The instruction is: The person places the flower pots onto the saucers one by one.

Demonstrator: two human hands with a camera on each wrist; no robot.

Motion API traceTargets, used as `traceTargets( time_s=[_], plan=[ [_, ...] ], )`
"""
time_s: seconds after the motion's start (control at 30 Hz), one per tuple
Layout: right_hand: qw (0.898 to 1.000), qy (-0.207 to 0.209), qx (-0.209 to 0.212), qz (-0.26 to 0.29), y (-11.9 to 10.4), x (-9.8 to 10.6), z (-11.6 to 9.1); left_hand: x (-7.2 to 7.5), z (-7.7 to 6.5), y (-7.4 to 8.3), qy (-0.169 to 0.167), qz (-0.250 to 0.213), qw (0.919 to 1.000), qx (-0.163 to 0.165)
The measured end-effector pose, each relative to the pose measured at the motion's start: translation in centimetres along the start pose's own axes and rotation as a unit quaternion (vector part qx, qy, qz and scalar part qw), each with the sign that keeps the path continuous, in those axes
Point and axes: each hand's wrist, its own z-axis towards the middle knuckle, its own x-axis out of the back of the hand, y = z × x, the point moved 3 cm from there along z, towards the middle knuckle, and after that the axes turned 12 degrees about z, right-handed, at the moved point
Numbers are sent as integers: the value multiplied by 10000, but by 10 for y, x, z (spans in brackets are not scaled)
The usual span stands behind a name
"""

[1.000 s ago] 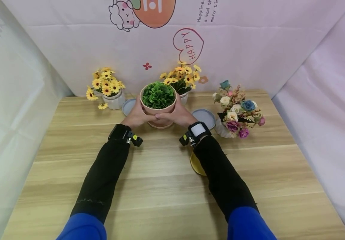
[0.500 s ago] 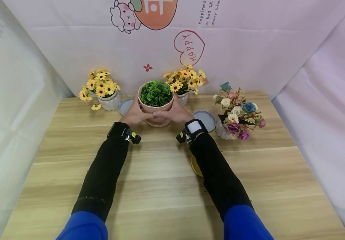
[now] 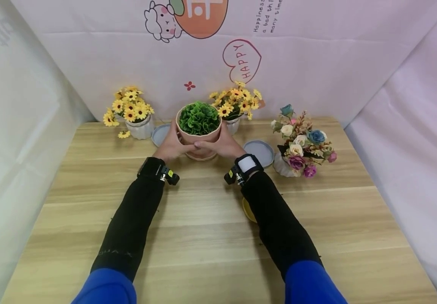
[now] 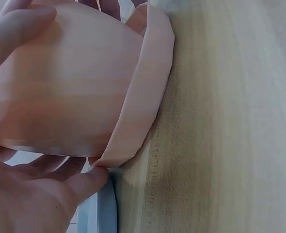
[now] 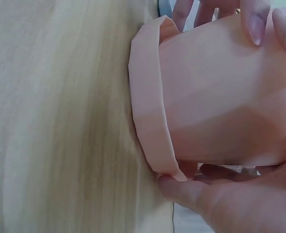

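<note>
In the head view, a pink flower pot [image 3: 199, 137] with a leafy green plant [image 3: 198, 118] stands upright at the back middle of the table. Its attached-looking pink saucer [image 4: 145, 97] rests on the wood in the left wrist view. My left hand [image 3: 173, 145] grips the pot from the left, and my right hand [image 3: 224, 143] grips it from the right. Both thumbs meet across its front. Fingers of each hand reach down to the saucer's rim, as the right wrist view shows with its fingertips [image 5: 169, 187]. Fingers behind the pot are partly hidden.
White pots of yellow daisies stand at left [image 3: 140, 126] and behind my right hand [image 3: 233, 124]. Grey-blue saucers lie left [image 3: 160, 134] and right [image 3: 259, 153]. A pot of mixed roses [image 3: 285, 164] stands farther right. A yellow saucer [image 3: 248, 211] is partly under my right forearm.
Both hands keep their grip on the flower pot, which has shifted slightly left. The left daisy pot and grey-blue saucer also appear a little farther left. The head view has shifted slightly.
</note>
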Motion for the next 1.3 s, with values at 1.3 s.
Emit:
traceTargets(
  time_s=[1.3],
  plan=[
    [8821, -885, 1061, -4503, 19, -142, 12, 122, -36, -87, 1880, 1292, 9623, 1482]
  ],
)
